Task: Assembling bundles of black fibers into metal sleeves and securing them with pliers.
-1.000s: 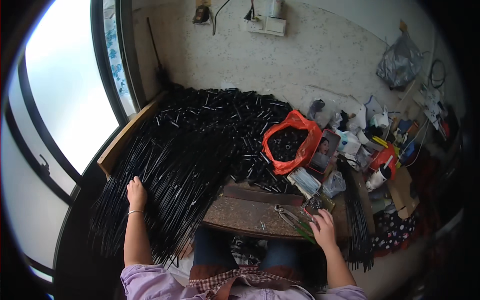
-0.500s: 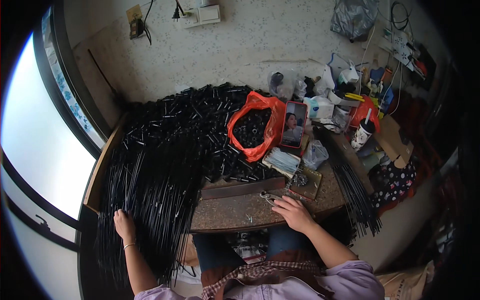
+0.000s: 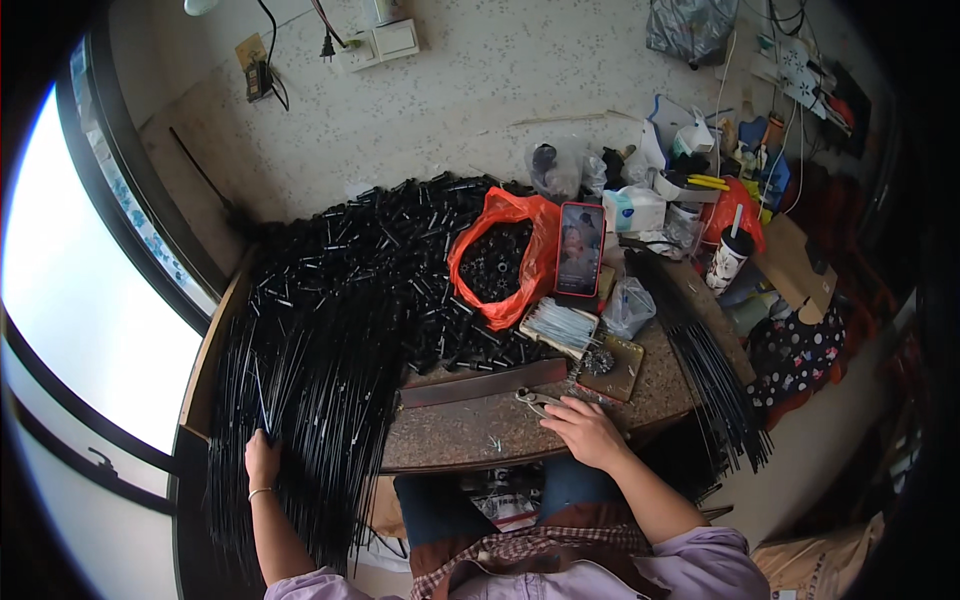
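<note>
On the left, a thick bundle of long thin black rods [image 3: 335,400] hangs over the table's front edge. My left hand [image 3: 262,461] is closed among them, gripping a thin rod [image 3: 262,390] that catches the light above my fingers. My right hand [image 3: 585,430] rests at the table's front edge, its fingers curled over the handles of metal pliers [image 3: 537,402]. The jaws of the pliers point left. Behind the rods lies a large heap of short black tubular pieces [image 3: 370,235].
A red plastic bag [image 3: 545,240] holds small black parts, with a phone [image 3: 580,250] propped beside it. A box of pale thin strips [image 3: 560,325] stands before the phone. A dark strip [image 3: 485,382] lies along the table [image 3: 450,440]. More black rods [image 3: 700,375] overhang at right.
My left hand has shifted slightly right and down along the rods, and a shiny rod now shows above it. My right hand stays on the pliers. The phone picture differs.
</note>
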A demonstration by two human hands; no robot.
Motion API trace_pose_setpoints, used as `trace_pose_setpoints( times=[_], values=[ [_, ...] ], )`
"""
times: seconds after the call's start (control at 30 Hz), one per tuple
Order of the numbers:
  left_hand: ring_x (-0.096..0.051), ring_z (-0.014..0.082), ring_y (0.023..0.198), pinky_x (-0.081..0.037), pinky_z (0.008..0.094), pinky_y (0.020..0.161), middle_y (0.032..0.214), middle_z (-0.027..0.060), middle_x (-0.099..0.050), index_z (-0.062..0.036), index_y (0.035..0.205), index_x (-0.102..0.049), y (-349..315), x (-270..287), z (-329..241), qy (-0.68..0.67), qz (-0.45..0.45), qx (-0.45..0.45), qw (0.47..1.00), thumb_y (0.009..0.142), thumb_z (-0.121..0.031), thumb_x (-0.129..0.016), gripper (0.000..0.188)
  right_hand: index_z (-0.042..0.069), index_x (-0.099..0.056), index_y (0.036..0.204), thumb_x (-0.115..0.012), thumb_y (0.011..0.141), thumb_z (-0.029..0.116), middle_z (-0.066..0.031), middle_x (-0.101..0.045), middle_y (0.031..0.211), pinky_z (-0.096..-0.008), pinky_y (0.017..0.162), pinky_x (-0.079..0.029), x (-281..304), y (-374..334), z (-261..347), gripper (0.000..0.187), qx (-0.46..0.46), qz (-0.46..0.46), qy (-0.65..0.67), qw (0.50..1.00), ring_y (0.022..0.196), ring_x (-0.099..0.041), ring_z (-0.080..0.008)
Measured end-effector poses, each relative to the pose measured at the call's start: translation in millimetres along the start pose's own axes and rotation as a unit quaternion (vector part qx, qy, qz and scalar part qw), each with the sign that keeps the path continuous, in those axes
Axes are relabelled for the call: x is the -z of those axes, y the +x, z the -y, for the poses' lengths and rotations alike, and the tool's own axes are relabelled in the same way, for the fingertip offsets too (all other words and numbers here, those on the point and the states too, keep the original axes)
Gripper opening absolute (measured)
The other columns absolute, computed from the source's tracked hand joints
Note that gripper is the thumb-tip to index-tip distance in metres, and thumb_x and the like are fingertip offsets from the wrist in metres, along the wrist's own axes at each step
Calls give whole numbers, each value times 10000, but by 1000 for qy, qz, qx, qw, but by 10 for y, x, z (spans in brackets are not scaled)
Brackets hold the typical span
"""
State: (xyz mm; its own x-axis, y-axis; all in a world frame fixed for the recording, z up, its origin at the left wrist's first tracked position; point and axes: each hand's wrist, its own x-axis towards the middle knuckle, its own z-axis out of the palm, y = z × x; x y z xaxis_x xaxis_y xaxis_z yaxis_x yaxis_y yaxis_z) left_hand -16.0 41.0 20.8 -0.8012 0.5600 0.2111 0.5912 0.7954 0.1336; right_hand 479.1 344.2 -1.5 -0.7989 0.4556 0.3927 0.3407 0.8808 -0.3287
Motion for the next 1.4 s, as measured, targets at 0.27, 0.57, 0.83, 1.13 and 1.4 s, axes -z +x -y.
trace_pose_setpoints(
  times=[0.27, 0.57, 0.83, 1.13, 1.4],
  values=[
    [-592, 345, 749, -459, 418, 634, 771, 190, -607, 30, 778, -552, 103, 561, -288, -10, -13, 39, 999, 656, -336, -722, 422, 151, -630, 1026, -537, 804, 131, -10, -551, 1171, -388, 891, -388, -12, -20, -31, 242, -8, 0, 13, 1000, 1131, -457, -245],
    [-414, 72, 428, -317, 202, 401, 543, 0, -461, -38, 653, -471, 358, 1359, -1095, -378, -6, -3, 926, 798, -246, -653, 312, 153, -634, 1021, -532, 814, 127, -12, -559, 1167, -383, 889, -387, -9, -16, -18, 231, -9, 0, 18, 1000, 1130, -465, -245],
    [-314, 24, 426, -242, 190, 369, 547, -64, -369, -100, 748, -456, 288, 1994, -2446, -629, -72, -62, 772, 896, -287, -527, 249, 153, -646, 1004, -545, 809, 116, -16, -571, 1150, -374, 891, -385, -106, -42, -98, 222, -8, 4, 43, 999, 1131, -466, -244],
    [-343, 16, 435, -266, 181, 381, 566, -69, -414, -108, 760, -474, -174, 1126, -3333, -791, -51, -91, 603, 875, -179, -568, 165, 139, -663, 963, -587, 776, 92, -29, -595, 1106, -382, 905, -392, 38, -247, -335, 207, -48, 7, 53, 997, 1128, -472, -252],
    [-406, 38, 502, -317, 185, 433, 651, -32, -477, -78, 945, -475, -688, 798, -3566, -800, -6, -110, 589, 818, -152, -638, 220, 34, -500, 1182, -614, 775, 97, -158, -551, 1150, -380, 961, -360, 562, 304, 892, 427, 64, -124, 196, 971, 1169, -441, -297]
  ],
)
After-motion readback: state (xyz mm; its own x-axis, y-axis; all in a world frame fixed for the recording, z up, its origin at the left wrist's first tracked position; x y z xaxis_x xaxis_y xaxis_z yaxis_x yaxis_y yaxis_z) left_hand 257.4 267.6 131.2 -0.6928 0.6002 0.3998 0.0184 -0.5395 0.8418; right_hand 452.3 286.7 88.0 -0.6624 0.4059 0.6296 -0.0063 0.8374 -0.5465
